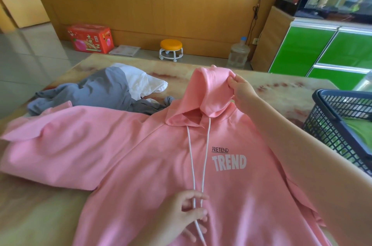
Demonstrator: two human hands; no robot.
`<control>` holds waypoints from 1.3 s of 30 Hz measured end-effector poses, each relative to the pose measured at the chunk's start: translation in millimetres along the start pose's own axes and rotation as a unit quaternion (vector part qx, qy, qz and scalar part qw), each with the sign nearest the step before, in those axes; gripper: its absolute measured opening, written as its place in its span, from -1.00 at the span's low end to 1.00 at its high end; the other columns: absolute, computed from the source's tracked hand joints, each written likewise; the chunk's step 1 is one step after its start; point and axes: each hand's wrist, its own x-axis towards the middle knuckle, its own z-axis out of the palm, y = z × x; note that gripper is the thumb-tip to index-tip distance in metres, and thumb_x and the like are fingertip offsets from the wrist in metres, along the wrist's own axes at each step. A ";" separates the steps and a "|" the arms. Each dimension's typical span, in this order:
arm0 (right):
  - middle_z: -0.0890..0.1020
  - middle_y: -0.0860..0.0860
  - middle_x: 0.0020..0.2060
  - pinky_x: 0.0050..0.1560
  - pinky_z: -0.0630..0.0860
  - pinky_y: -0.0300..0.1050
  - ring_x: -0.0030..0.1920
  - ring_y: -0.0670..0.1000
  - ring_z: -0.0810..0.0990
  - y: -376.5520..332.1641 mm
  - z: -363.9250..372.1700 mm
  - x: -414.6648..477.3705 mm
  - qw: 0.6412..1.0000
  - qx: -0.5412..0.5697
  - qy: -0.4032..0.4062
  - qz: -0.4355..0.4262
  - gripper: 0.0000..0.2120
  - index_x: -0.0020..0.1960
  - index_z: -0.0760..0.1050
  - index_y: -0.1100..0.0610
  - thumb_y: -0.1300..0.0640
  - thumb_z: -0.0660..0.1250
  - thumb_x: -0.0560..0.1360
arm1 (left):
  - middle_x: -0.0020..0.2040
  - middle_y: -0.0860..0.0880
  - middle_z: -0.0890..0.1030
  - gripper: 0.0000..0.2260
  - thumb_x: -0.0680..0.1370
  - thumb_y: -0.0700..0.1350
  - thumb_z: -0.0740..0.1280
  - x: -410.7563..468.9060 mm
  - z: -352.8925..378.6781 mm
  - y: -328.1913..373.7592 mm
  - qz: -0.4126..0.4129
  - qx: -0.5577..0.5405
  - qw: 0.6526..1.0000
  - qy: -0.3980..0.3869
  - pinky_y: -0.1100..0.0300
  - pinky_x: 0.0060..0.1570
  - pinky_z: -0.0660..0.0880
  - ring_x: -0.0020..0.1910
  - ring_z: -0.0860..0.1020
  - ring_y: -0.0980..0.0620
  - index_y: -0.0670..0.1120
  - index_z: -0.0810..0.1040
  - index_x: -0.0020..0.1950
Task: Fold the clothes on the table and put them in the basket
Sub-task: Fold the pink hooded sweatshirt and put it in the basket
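— Hoodie (pixel 153 157)?
— Pink, soft, matte, spread front-up on the table (pixel 40 215).
— Hands?
— Left hand (pixel 185 213) pinches the white cords (pixel 191 165); right hand (pixel 242 90) grips the hood (pixel 207 88). Dark mesh basket (pixel 330 131) sits right.

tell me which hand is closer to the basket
Right. The right hand pinches the hood at the far end of the pink hoodie, with the basket off to its right. The left hand holds the drawstrings low on the hoodie's front, farther from the basket.
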 end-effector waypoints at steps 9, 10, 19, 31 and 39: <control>0.59 -0.02 -0.13 -0.07 0.45 -0.22 -0.12 -0.07 0.52 -2.1 -2.9 -19.9 0.996 0.042 -0.073 -0.037 -0.80 0.17 0.50 0.09 0.18 0.14 0.64 | -0.45 -0.10 0.62 -0.91 0.60 -0.07 0.25 6.7 -74.9 54.1 0.022 0.107 0.981 0.162 0.32 -0.60 0.39 -0.52 0.60 -0.06 0.09 0.49 0.07; 0.59 -0.01 -0.12 -0.09 0.45 -0.23 -0.13 -0.08 0.54 -2.3 -4.5 -21.8 0.994 0.050 -0.087 -0.040 -0.79 0.20 0.49 0.11 0.18 0.13 0.64 | -0.40 -0.14 0.63 -0.91 0.61 -0.09 0.22 8.0 -76.0 58.3 0.001 0.083 0.989 0.120 0.31 -0.59 0.40 -0.48 0.61 -0.06 0.01 0.49 0.07; 0.60 0.01 -0.12 -0.08 0.47 -0.22 -0.13 -0.08 0.56 -6.5 -7.5 -32.0 0.990 0.068 -0.114 -0.045 -0.80 0.17 0.49 0.12 0.20 0.12 0.64 | -0.35 -0.08 0.60 -0.87 0.51 -0.36 0.25 21.4 -8.3 14.1 -0.010 0.067 0.998 -0.008 0.25 -0.48 0.49 -0.44 0.60 0.04 -0.18 0.52 -0.05; 0.60 0.01 -0.22 -0.17 0.48 -0.24 -0.22 -0.06 0.56 -10.4 -20.0 -86.1 0.971 0.023 -0.228 -0.067 -0.77 -0.03 0.55 0.13 0.29 0.13 0.61 | -0.04 -0.20 0.68 -0.58 0.58 0.16 0.15 26.3 -64.2 59.3 0.020 -0.300 0.942 0.146 0.11 -0.41 0.60 -0.23 0.68 -0.06 -0.17 0.56 0.07; 0.29 -0.27 0.43 0.42 0.19 -0.26 0.45 -0.26 0.17 17.4 -47.7 -151.5 0.848 -0.313 -0.409 -0.124 -0.48 0.11 0.61 -0.06 0.48 0.26 0.39 | -0.26 -0.07 0.67 -0.56 0.50 0.25 0.25 32.0 -83.4 33.8 -0.038 0.076 0.966 0.244 0.08 -0.25 0.55 -0.34 0.60 -0.03 -0.14 0.61 -0.08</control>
